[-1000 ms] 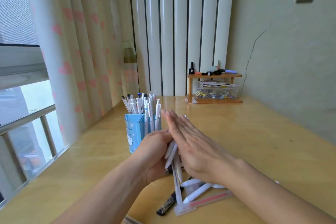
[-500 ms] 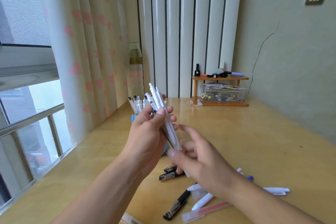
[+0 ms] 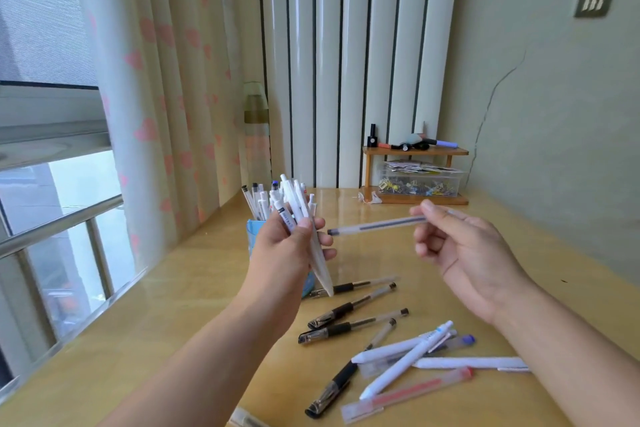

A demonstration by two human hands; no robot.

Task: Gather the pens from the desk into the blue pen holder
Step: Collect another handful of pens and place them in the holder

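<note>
**Both hands hold pens in front of the holder**

Nearest the camera, loose pens (image 3: 388, 354) lie scattered on the desk (image 3: 173, 340), on the near side of the holder: a red-capped clear one closest, then white ones crossing each other, then several black-gripped ones fanned out toward the holder's base.

Above these, the left hand (image 3: 287, 253) is closed around a bundle (image 3: 304, 236) of white pens, thumb pressed across the front. The bundle stands nearly upright, its lower ends pointing down toward the desk just in front of the holder.

To the right of the holder, the right hand (image 3: 460, 250) pinches a single clear pen (image 3: 377, 225) between thumb and fingers. That pen lies almost level in the air, its dark tip pointing at the left hand's bundle and close to it.

The blue holder (image 3: 254, 232) stands on the desk directly behind the left hand, mostly hidden by it. More pens stick up out of its top.

Far behind the holder and to its right, a small wooden shelf (image 3: 415, 151) sits against the wall.
</note>
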